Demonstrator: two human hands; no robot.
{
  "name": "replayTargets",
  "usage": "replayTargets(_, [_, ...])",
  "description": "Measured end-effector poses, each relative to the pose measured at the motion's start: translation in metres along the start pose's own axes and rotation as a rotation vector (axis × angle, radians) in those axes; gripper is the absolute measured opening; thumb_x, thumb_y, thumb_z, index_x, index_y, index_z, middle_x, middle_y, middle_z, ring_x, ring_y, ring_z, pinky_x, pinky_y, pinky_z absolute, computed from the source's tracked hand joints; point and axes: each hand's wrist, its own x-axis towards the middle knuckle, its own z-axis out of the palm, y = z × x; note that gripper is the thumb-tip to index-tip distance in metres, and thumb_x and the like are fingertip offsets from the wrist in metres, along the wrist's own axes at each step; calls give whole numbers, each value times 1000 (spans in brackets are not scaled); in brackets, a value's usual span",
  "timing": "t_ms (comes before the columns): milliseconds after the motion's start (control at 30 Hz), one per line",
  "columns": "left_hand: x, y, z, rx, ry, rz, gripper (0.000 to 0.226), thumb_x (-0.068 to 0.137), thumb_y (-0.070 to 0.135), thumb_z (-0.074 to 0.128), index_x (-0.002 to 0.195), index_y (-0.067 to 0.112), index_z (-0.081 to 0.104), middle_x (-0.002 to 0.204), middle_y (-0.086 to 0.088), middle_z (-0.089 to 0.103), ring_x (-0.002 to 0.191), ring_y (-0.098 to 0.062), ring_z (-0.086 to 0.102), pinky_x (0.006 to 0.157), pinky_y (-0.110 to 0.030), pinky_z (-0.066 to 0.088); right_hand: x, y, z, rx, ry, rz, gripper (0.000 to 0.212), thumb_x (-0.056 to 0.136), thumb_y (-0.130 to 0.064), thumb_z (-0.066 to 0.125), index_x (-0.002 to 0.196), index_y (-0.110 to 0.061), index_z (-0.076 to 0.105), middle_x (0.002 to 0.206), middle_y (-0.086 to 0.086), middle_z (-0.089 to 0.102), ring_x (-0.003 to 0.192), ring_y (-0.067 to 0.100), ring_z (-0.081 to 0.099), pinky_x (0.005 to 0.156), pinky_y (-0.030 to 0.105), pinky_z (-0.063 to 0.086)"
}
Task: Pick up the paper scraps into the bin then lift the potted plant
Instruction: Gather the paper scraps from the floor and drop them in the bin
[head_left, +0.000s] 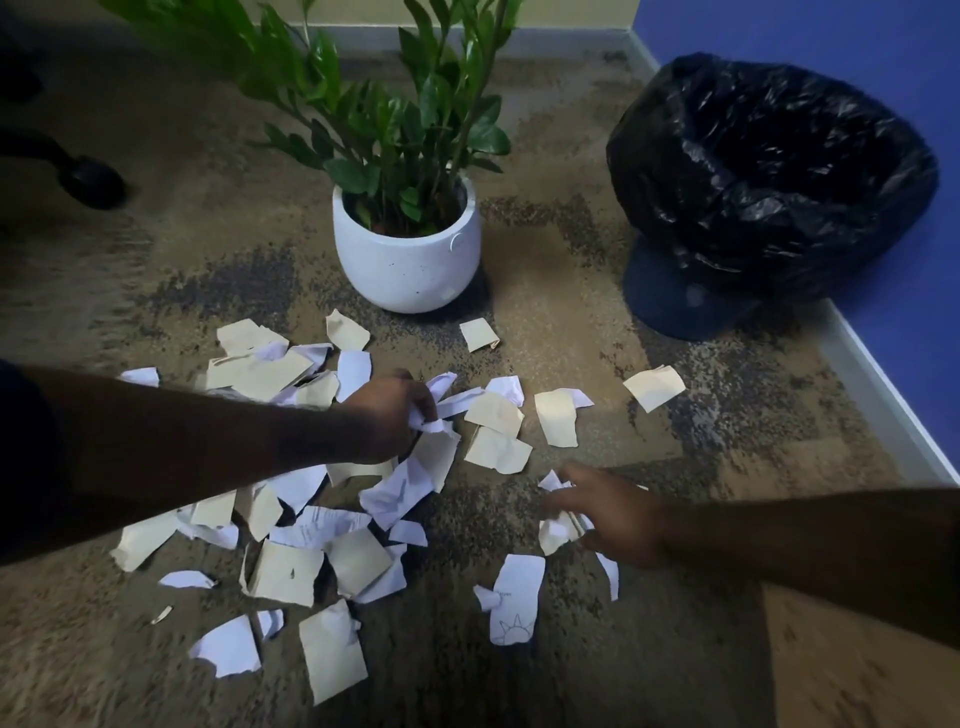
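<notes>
Several torn white and cream paper scraps (291, 566) lie scattered over the carpet in front of me. My left hand (389, 410) reaches in from the left and grips a crumpled white scrap (431, 423) in the middle of the pile. My right hand (613, 512) comes in from the right and pinches a few small scraps (556, 530) low over the floor. The potted plant (408, 249), green leaves in a round white pot, stands just behind the scraps. A bin (769, 171) lined with a black bag sits at the right by the wall.
A blue wall with a white skirting board (883, 395) runs along the right side. A dark chair base with a castor (91, 179) stands at the upper left. Patterned brown carpet (571, 270) lies between the pot and the bin.
</notes>
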Motion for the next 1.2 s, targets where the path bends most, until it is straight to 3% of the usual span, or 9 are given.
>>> replayTargets(100, [1, -1, 0, 12, -21, -37, 28, 78, 6, 73, 102, 20, 73, 111, -7, 59, 102, -23, 60, 84, -29, 52, 2, 4, -7, 61, -7, 6, 36, 83, -8, 64, 118, -16, 64, 118, 7, 51, 109, 17, 48, 78, 7, 29])
replayTargets(267, [5, -4, -1, -22, 24, -34, 21, 79, 13, 74, 100, 19, 73, 110, -7, 61, 104, -21, 59, 76, -17, 38, 4, 13, -14, 145, 46, 52, 32, 77, -2, 70, 108, -9, 67, 112, 5, 55, 104, 11, 48, 80, -3, 26])
replayTargets(433, [10, -2, -8, 25, 74, -41, 26, 78, 7, 72, 99, 23, 74, 112, -5, 64, 94, -14, 59, 71, -12, 32, 10, 12, -41, 222, 124, 62, 23, 74, -7, 75, 95, -14, 72, 103, 1, 62, 100, 14, 56, 87, 20, 43])
replayTargets(567, [14, 2, -17, 101, 100, -31, 29, 81, 18, 72, 107, 30, 72, 112, 5, 69, 107, -14, 62, 83, -26, 49, 12, 7, -70, 352, 253, 135, 25, 72, -18, 80, 93, -28, 71, 101, -11, 61, 97, 4, 57, 83, 20, 44])
replayTargets(700, [17, 4, -25, 93, 113, -39, 23, 81, 25, 72, 103, 32, 72, 114, 4, 68, 111, -15, 63, 90, -30, 51, 12, -2, -107, 468, 407, 132, 31, 67, -8, 82, 92, -24, 70, 101, -4, 66, 94, 9, 62, 80, 22, 47])
replayTargets(800, [18, 4, -28, 71, 124, -13, 31, 83, 26, 70, 114, 28, 69, 116, 4, 69, 110, -15, 63, 89, -32, 52, 9, -8, -144, 697, 502, 119, 31, 66, 0, 83, 90, -16, 71, 96, 1, 68, 74, 9, 67, 59, 20, 52])
replayTargets(900, [21, 3, -30, -14, 128, 24, 23, 80, 17, 68, 102, 19, 73, 123, -2, 68, 112, -16, 65, 92, -34, 51, 5, -8, -182, 950, 579, 74, 33, 68, 9, 79, 94, -8, 68, 88, 6, 66, 70, 17, 63, 61, 31, 53])
replayTargets(967, [23, 4, -34, -73, 132, 8, 22, 70, 21, 71, 92, 21, 73, 110, -3, 71, 103, -19, 68, 88, -37, 52, 3, -7, -207, 1012, 661, 0, 32, 69, 14, 74, 93, -8, 67, 84, 7, 66, 71, 18, 61, 62, 33, 50])
replayTargets(1200, [41, 33, -47, -132, 234, 116, 18, 71, 29, 83, 77, 35, 68, 90, 4, 68, 87, -12, 65, 74, -18, 48, -15, 14, -286, 1229, 946, -140, 33, 73, 19, 64, 85, -12, 63, 93, 3, 65, 66, 7, 65, 52, 20, 51])
